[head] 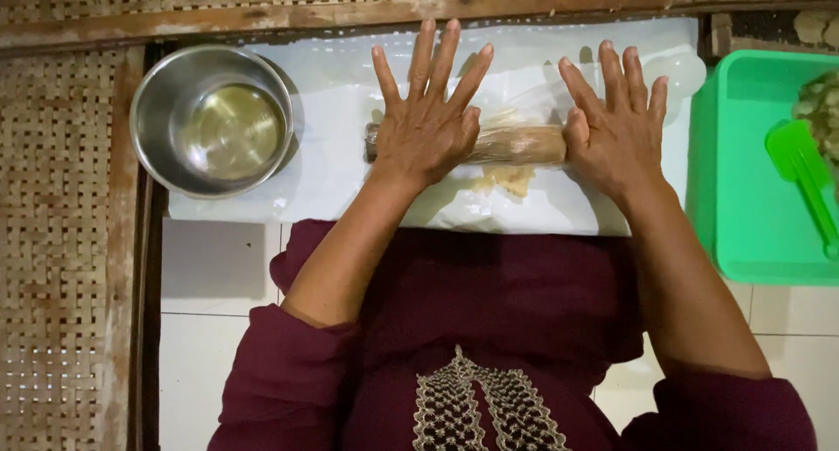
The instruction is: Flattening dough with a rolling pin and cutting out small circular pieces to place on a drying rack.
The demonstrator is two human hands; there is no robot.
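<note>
We wear a dark maroon top, its long sleeves pushed up, with pale lace-like embroidery down the chest.

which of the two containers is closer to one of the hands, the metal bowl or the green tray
The green tray: its near edge lies just beside the right hand. The round metal bowl sits farther from the left hand, across bare white sheet.

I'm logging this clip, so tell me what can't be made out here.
Head view:
- Rolling pin: both ends hidden under the left hand and right hand.
- Dough: mostly hidden by the pin and clear plastic.
- Green tray: cut off by the right edge; its contents are unclear.
</note>
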